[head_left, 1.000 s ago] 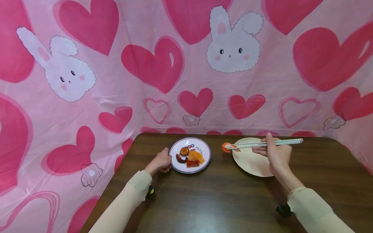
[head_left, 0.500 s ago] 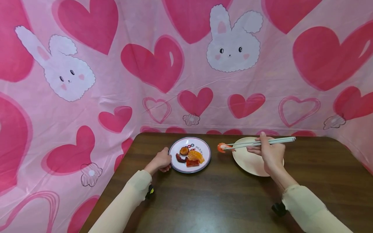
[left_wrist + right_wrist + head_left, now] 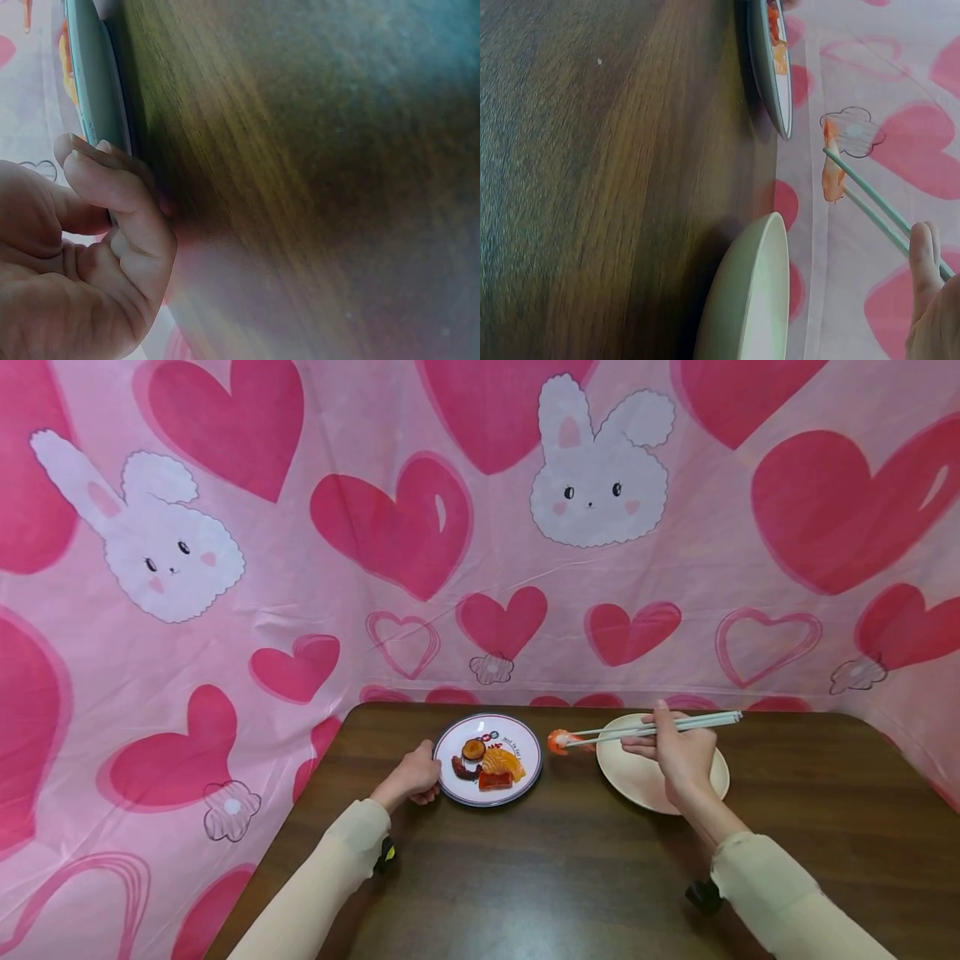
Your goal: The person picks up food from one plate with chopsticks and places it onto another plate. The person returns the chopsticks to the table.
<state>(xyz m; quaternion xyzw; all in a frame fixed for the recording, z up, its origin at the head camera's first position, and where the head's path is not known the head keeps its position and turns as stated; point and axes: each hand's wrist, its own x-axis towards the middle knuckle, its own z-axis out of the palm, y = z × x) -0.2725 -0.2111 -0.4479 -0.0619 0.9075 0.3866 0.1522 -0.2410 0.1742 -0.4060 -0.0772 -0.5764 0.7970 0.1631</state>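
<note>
At the left edge of a white plate with a dark rim (image 3: 459, 793), my left hand (image 3: 414, 774) pinches the rim between thumb and curled fingers. On that plate lie a round brown slice (image 3: 473, 749), a dark curled piece (image 3: 465, 768), an orange striped slice (image 3: 504, 762) and a red block (image 3: 495, 782). My right hand (image 3: 684, 752) holds pale green chopsticks (image 3: 708, 721) above a cream plate (image 3: 622, 777). Between the chopstick tips a shrimp (image 3: 559, 742) hangs over the gap between the plates. In the right wrist view the shrimp (image 3: 832, 165) is clear of the table.
Both plates stand near the back edge of the dark wooden table (image 3: 480, 877). A pink cloth (image 3: 420, 435) with hearts and rabbits hangs behind it and along the left side.
My right hand has moved left, carrying the chopsticks and shrimp from beside the cream plate toward the white plate. The left hand and both plates have stayed in place.
</note>
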